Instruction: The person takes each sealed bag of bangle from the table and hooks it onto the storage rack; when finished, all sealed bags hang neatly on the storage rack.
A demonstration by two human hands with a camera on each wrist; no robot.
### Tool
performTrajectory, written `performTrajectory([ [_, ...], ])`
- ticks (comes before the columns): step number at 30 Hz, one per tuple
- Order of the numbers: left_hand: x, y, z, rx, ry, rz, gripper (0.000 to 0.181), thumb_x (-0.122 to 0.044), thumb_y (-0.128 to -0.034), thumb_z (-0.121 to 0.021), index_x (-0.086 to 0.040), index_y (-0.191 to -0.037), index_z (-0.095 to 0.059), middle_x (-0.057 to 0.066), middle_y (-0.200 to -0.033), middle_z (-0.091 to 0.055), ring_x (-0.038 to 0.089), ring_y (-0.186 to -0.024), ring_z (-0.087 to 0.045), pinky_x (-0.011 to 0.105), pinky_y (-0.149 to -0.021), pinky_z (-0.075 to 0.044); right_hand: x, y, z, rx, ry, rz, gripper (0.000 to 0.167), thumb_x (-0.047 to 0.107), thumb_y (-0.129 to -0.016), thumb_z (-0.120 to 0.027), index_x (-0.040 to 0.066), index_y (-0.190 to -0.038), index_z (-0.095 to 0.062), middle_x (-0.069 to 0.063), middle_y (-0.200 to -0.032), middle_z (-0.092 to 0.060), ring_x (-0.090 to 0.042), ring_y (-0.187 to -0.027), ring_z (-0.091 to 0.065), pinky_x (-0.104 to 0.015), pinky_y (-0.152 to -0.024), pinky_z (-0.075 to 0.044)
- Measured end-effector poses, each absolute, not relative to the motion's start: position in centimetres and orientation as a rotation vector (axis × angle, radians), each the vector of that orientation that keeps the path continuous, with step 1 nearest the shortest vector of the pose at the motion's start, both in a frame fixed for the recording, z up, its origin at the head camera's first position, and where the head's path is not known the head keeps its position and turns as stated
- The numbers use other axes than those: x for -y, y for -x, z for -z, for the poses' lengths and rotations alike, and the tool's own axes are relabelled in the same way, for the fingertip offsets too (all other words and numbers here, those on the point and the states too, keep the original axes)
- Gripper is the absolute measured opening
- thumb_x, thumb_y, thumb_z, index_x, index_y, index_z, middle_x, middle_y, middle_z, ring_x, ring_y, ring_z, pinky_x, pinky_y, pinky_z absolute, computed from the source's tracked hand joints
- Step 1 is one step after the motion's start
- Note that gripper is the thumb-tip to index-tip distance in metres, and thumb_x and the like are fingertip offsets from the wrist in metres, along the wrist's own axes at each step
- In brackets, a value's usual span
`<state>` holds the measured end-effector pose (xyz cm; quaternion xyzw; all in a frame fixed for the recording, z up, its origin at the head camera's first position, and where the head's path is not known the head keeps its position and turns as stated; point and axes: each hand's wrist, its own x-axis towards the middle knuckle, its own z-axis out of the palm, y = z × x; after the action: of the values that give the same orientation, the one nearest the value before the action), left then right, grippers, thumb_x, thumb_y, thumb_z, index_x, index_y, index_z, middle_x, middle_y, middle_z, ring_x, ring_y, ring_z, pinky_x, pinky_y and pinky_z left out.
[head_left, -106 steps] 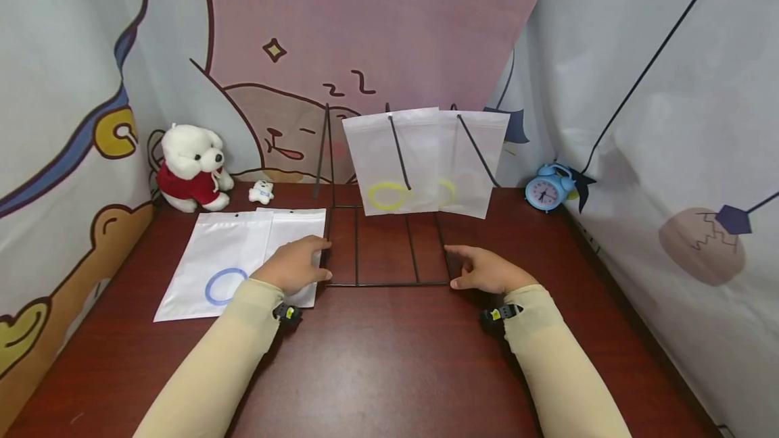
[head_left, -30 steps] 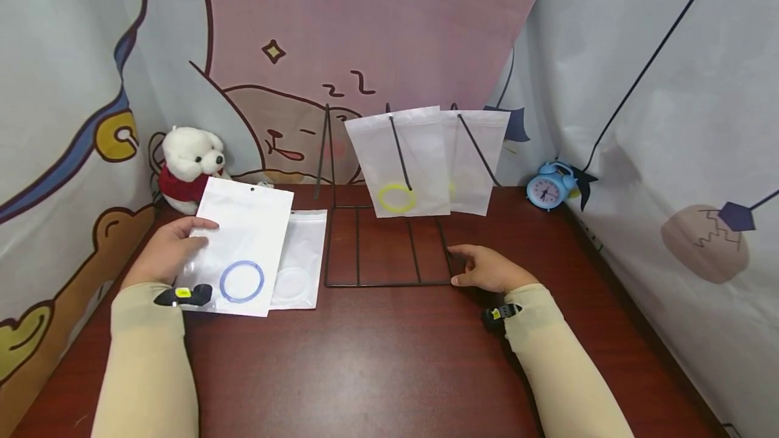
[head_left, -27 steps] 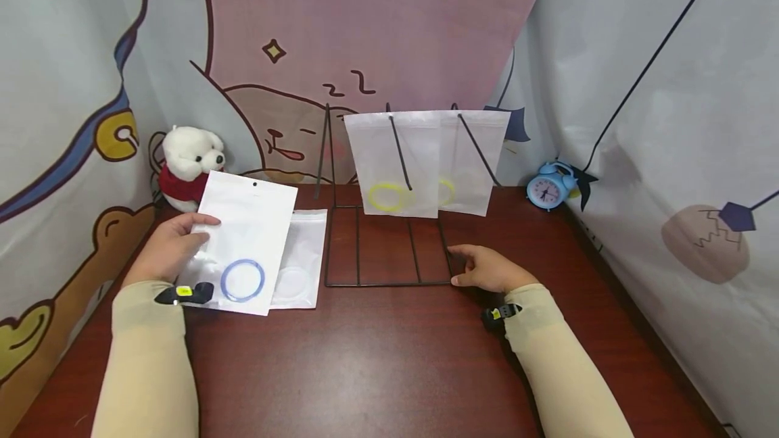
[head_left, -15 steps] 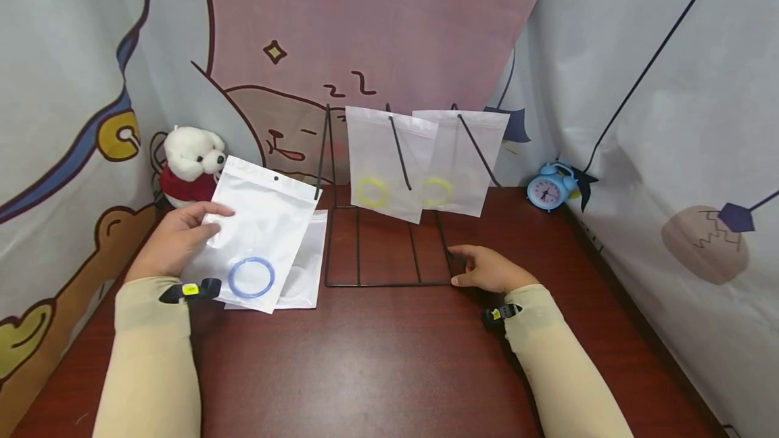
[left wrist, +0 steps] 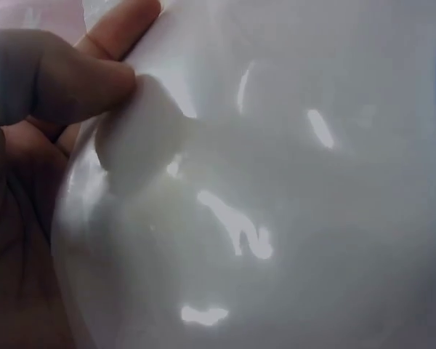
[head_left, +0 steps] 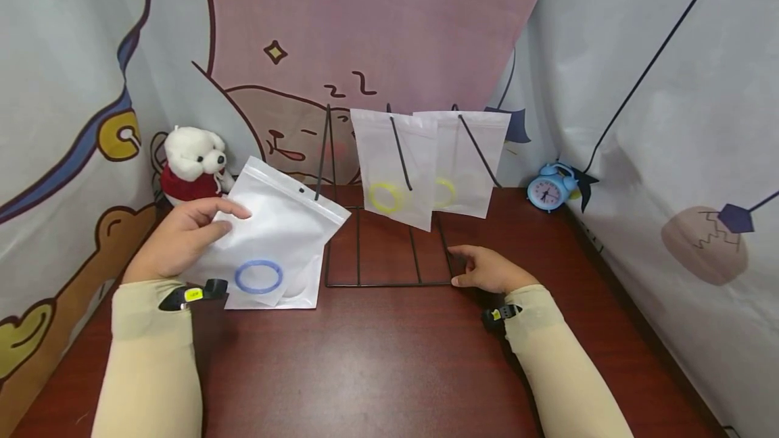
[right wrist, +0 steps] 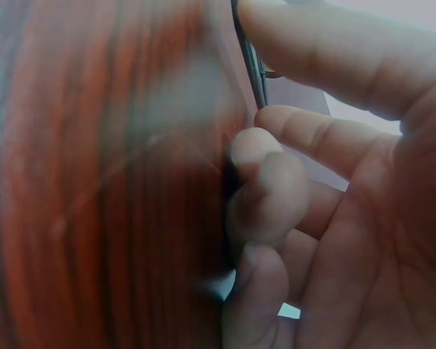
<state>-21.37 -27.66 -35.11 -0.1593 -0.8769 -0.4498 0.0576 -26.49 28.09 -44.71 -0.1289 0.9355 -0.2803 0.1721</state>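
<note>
In the head view my left hand point(head_left: 182, 235) pinches a white zip bag point(head_left: 268, 228) by its left side, thumb in front. A blue ring point(head_left: 258, 277) shows low in the bag. The bag tilts down to the right, its punched hole just left of the tip of the left hook point(head_left: 320, 161) on a black wire rack point(head_left: 389, 284). In the left wrist view the shiny bag point(left wrist: 276, 182) bulges beside the thumb. My right hand point(head_left: 489, 269) holds the rack's right front corner with thumb and forefinger; its other fingers curl in the right wrist view.
Two white bags, one in front point(head_left: 395, 161) and one to the right point(head_left: 471, 154), hang from the other hooks, each with a yellow ring. Another white bag point(head_left: 304, 296) lies under the held one. A plush bear point(head_left: 193, 161) and a blue alarm clock point(head_left: 548, 188) stand behind.
My left hand has left the rack's left corner and lifted the blue-ring bag from the table. Lately the bag has moved right and tilted toward the hook. The middle hanging bag sways.
</note>
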Motion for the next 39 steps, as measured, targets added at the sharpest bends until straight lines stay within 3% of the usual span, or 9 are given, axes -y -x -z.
performTrajectory([
  [2,27.4,21.1,34.8,2.64,0.515,1.399,0.021,-0.007,-0.1048,-0.062,-0.01,-0.121,-0.074,0.0,-0.09,-0.062,0.018,-0.078,-0.051,0.029,-0.066,-0.042,-28.1,26.4,44.7,-2.653,0.365,0.798,0.075,0.024,-0.092,-0.083,0.01,-0.158,-0.049,-0.006,-0.089,-0.062,-0.02,-0.079,-0.056,-0.034,-0.066,-0.047],
  [6,26.9,20.4,34.2,2.609,0.584,1.473,0.021,-0.004,-0.1043,-0.06,-0.008,-0.118,-0.075,0.001,-0.097,-0.067,0.017,-0.086,-0.055,0.028,-0.067,-0.045,-28.0,26.4,44.6,-2.651,0.374,0.805,0.076,0.023,-0.092,-0.083,0.011,-0.158,-0.048,-0.006,-0.088,-0.061,-0.02,-0.078,-0.055,-0.034,-0.065,-0.047],
  [9,26.4,20.0,33.8,2.582,0.644,1.51,0.021,-0.001,-0.1037,-0.06,-0.007,-0.116,-0.076,0.007,-0.085,-0.061,0.018,-0.083,-0.054,0.03,-0.065,-0.044,-28.0,26.4,44.6,-2.648,0.381,0.816,0.077,0.023,-0.092,-0.083,0.012,-0.159,-0.047,-0.006,-0.085,-0.061,-0.02,-0.076,-0.055,-0.034,-0.064,-0.046],
  [13,26.1,19.6,33.4,2.569,0.684,1.523,0.021,0.001,-0.103,-0.06,-0.008,-0.114,-0.076,0.006,-0.075,-0.055,0.019,-0.078,-0.051,0.033,-0.064,-0.042,-28.0,26.4,44.6,-2.636,0.382,0.839,0.077,0.021,-0.092,-0.083,0.013,-0.16,-0.047,-0.006,-0.081,-0.06,-0.02,-0.073,-0.054,-0.034,-0.063,-0.046],
  [20,25.7,19.2,33.0,2.507,0.744,1.553,0.023,0.004,-0.1014,-0.06,-0.006,-0.112,-0.077,0.006,-0.072,-0.055,0.021,-0.071,-0.046,0.034,-0.063,-0.04,-28.0,26.4,44.6,-2.639,0.387,0.834,0.077,0.021,-0.092,-0.083,0.013,-0.159,-0.047,-0.006,-0.08,-0.06,-0.02,-0.073,-0.055,-0.034,-0.063,-0.046],
  [27,25.1,19.1,32.9,2.482,0.702,1.576,0.023,0.003,-0.1016,-0.059,-0.006,-0.112,-0.077,0.004,-0.086,-0.066,0.018,-0.08,-0.055,0.031,-0.067,-0.044,-28.2,26.5,44.8,-2.641,0.396,0.821,0.078,0.022,-0.092,-0.083,0.014,-0.16,-0.047,-0.005,-0.078,-0.06,-0.019,-0.071,-0.054,-0.034,-0.063,-0.046],
  [32,24.8,19.1,33.0,2.504,0.642,1.568,0.021,0.0,-0.1026,-0.06,-0.007,-0.114,-0.077,0.005,-0.091,-0.067,0.018,-0.088,-0.063,0.029,-0.07,-0.05,-28.2,26.5,44.8,-2.641,0.396,0.82,0.077,0.022,-0.092,-0.083,0.014,-0.16,-0.047,-0.005,-0.079,-0.06,-0.019,-0.073,-0.055,-0.034,-0.064,-0.046],
  [39,24.3,19.6,33.4,2.546,0.602,1.524,0.022,-0.006,-0.1048,-0.06,-0.009,-0.119,-0.076,0.001,-0.105,-0.069,0.018,-0.093,-0.063,0.028,-0.074,-0.05,-28.1,26.5,44.8,-2.642,0.393,0.823,0.077,0.022,-0.092,-0.083,0.013,-0.159,-0.047,-0.005,-0.081,-0.06,-0.019,-0.074,-0.055,-0.034,-0.064,-0.046],
])
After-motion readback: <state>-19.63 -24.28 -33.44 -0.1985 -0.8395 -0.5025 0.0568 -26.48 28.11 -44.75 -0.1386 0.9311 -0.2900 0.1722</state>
